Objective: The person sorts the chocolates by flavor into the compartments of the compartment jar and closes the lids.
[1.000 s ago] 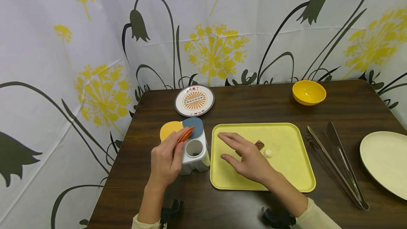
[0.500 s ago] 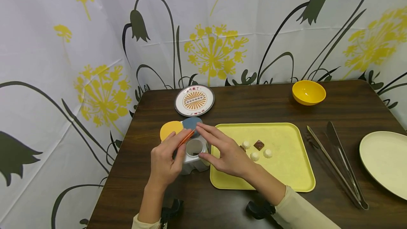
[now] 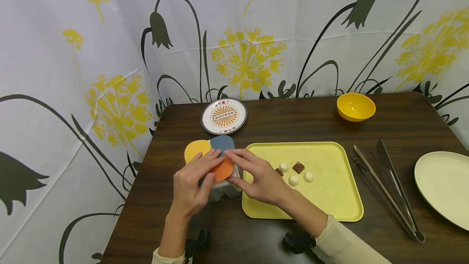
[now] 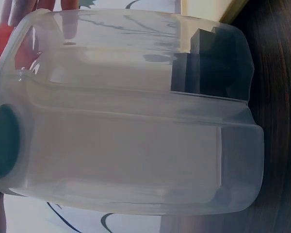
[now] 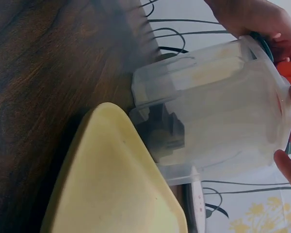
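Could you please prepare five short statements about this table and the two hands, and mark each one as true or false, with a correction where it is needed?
1. The left hand and the right hand both touch the orange lid. True.
2. The blue lid lies on the yellow tray. False: it is at the top of the container.
3. Three white pieces and two brown pieces show on the yellow tray. True.
4. The yellow bowl is upside down. False: it stands with its opening up.
5. The patterned plate is held in the right hand. False: it lies on the table.
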Tool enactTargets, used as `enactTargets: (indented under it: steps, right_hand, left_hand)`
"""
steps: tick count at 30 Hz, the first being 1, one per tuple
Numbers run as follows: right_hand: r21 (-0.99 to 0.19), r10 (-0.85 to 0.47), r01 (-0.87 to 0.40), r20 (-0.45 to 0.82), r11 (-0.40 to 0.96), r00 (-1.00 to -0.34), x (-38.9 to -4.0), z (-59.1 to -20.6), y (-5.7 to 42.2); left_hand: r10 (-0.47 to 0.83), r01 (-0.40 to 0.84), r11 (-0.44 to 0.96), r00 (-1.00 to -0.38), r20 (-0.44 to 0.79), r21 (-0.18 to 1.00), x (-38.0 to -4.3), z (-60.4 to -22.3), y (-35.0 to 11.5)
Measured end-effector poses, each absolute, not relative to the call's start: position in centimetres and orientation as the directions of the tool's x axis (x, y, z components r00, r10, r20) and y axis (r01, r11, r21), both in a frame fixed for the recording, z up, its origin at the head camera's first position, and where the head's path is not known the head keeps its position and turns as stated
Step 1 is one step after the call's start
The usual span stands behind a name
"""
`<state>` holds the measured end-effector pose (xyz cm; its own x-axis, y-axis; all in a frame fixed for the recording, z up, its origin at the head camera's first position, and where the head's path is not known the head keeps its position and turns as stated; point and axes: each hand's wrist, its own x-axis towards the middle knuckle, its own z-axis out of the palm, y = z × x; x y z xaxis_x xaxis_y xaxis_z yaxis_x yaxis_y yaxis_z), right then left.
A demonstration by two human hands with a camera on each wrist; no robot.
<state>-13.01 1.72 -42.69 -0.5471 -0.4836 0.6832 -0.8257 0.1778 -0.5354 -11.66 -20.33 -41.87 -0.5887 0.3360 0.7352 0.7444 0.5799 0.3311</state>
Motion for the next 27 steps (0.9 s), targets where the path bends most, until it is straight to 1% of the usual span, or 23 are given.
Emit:
enactTargets:
  steps: [3,7,12,15,19,23,27]
  right_hand:
    - [-0.526,-0.483,-0.831,0.689,0.178,-0.54,-12.93,-42.93,1.74]
    - [-0.485,-0.49,-0.849,0.699,0.208,-0.52,-12.85,-43.12,1.83]
    - [-0.432,-0.525,-0.867,0.693,0.247,-0.495,-12.78,-43.23,1.95]
    - [-0.391,-0.547,-0.884,0.695,0.257,-0.466,-12.76,-43.14,1.94]
    - [-0.3,-0.565,-0.91,0.714,0.285,-0.413,-12.81,-42.98,1.79]
    - [-0.216,-0.563,-0.922,0.738,0.323,-0.37,-12.87,-42.89,1.55]
    - [-0.168,-0.553,-0.927,0.762,0.336,-0.338,-12.9,-42.71,1.46]
  left_hand:
    - [0.336,0.746,0.575,-0.589,0.735,0.335,-11.7,-41.9,-20.28]
    - [0.319,0.731,0.585,-0.606,0.728,0.352,-11.73,-41.98,-20.19]
    - [0.306,0.72,0.596,-0.612,0.729,0.355,-11.68,-42.15,-20.2]
    - [0.301,0.718,0.598,-0.612,0.731,0.355,-11.66,-42.19,-20.22]
    - [0.296,0.72,0.593,-0.612,0.733,0.362,-11.65,-42.17,-20.17]
    - [0.291,0.721,0.589,-0.612,0.735,0.367,-11.63,-42.1,-20.1]
    - [0.293,0.726,0.588,-0.602,0.743,0.357,-11.78,-41.99,-19.98]
